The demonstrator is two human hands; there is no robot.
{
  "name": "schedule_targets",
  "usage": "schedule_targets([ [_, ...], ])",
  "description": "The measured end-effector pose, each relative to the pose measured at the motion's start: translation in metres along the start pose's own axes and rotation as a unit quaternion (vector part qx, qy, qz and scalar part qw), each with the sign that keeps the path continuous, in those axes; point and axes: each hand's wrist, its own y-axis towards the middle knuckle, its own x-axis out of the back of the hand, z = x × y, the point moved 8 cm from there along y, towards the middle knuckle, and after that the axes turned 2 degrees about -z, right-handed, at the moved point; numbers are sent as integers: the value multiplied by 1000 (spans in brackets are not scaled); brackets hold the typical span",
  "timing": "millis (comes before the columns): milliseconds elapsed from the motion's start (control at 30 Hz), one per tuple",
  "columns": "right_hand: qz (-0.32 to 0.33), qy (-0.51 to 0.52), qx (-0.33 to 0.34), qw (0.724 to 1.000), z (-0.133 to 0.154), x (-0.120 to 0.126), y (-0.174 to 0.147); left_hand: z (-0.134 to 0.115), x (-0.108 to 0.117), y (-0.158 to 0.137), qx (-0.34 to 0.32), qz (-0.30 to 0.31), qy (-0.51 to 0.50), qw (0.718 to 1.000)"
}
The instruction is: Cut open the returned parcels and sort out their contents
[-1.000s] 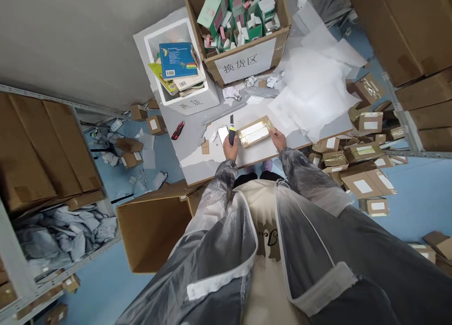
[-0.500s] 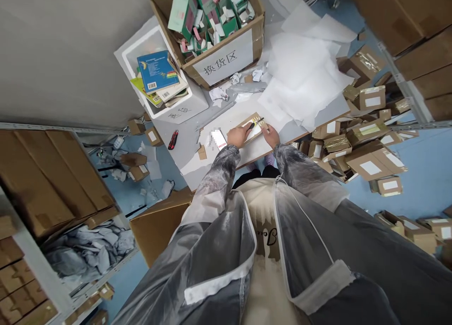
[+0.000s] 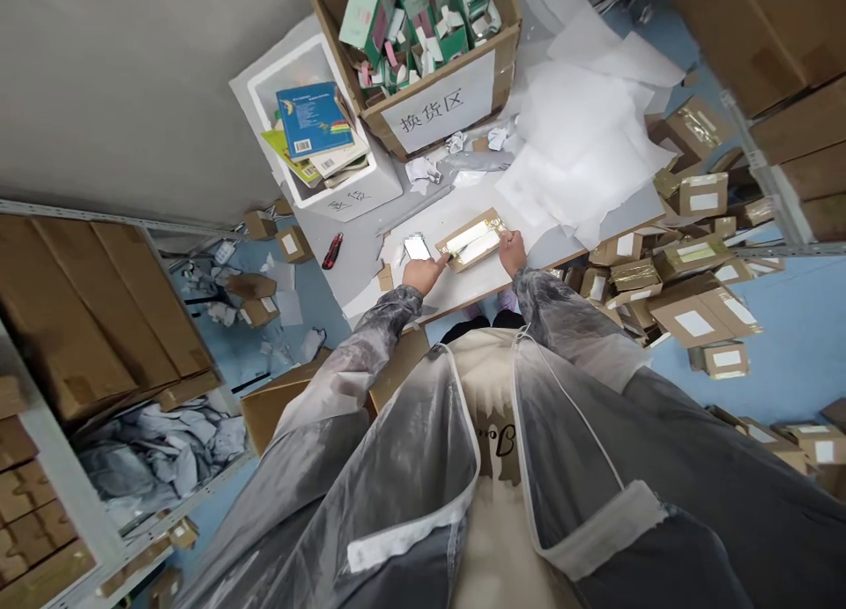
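A flat cardboard box [image 3: 471, 241] with a white label and shiny tape lies on the white-covered table. My right hand [image 3: 512, 253] grips its right end, fingers closed on the edge. At the box's left end is my left hand [image 3: 425, 274], its fingers pinched together around a slim dark tool [image 3: 453, 256] whose kind is too small to tell. A phone [image 3: 416, 247] with a bright screen lies just beyond my left hand. Further left rests a red and black box cutter [image 3: 333, 251].
Behind stand a carton [image 3: 440, 107] of green and pink packaging and a white foam box [image 3: 389, 173] holding books [image 3: 315, 120]. Foam sheets [image 3: 582, 133] cover the table's right side. Small parcels [image 3: 704, 305] are heaped at the right; shelving with cartons [image 3: 85, 300] stands left.
My left hand has moved left from over the box to its left end, uncovering more of the label. My right hand stays at the right end. The view has shifted slightly.
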Motion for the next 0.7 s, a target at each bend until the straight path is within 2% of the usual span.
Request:
schedule_targets([
  [100, -12, -24, 0, 1000, 0, 4, 0, 6, -9, -14, 6, 29, 47, 998],
  [200, -8, -36, 3, 999, 0, 10, 3, 5, -6, -17, 7, 4, 33, 999],
  [300, 10, -57, 3, 998, 4, 17, 7, 16, -2, -18, 27, -35, -22, 999],
  [433, 26, -120, -23, 992, 10, 24, 6, 58, -7, -35, 69, -100, -163, 979],
  [500, 28, -159, -16, 987, 18, 27, 5, 78, -14, -54, 99, -155, -250, 951],
  [567, 16, -201, 13, 979, 31, 32, 4, 91, -28, -77, 153, -209, -346, 902],
  [633, 5, -233, 73, 970, 52, 37, 6, 88, -50, -95, 204, -227, -421, 854],
  [700, 29, -256, 164, 952, 78, 35, 8, 73, -74, -102, 224, -220, -462, 829],
])
